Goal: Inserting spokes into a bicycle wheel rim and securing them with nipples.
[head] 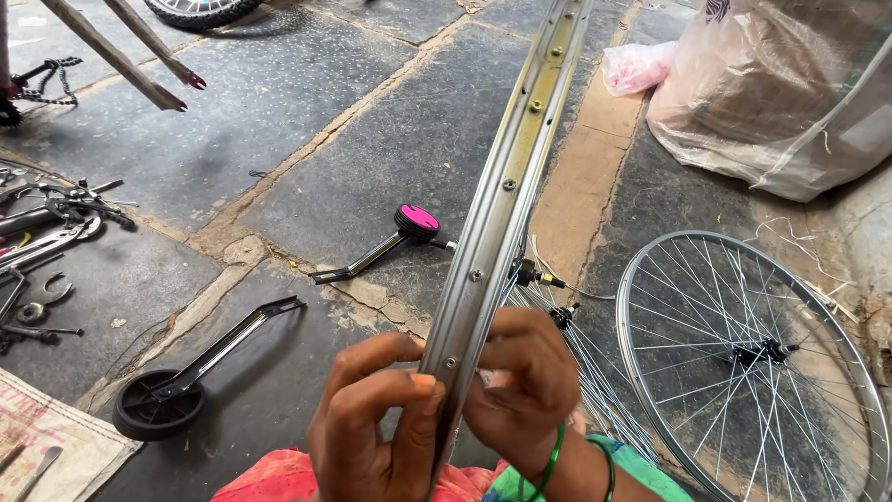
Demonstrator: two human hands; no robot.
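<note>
A silver bicycle wheel rim [506, 191] stands on edge, running from my lap up to the top of the view, with spoke holes along its channel. My left hand [372, 423] grips its near end from the left, thumb pressed on the rim wall. My right hand [525, 381], with green bangles at the wrist, pinches the rim from the right. The wheel's hub [530, 272] and spokes [585, 372] show behind the rim.
A second spoked wheel [748, 358] lies flat at the right. Two training-wheel brackets lie on the stone floor: one with a black wheel [158, 404], one with a pink-capped wheel [416, 221]. Tools [56, 232] are scattered at the left. Plastic sacks [780, 84] sit upper right.
</note>
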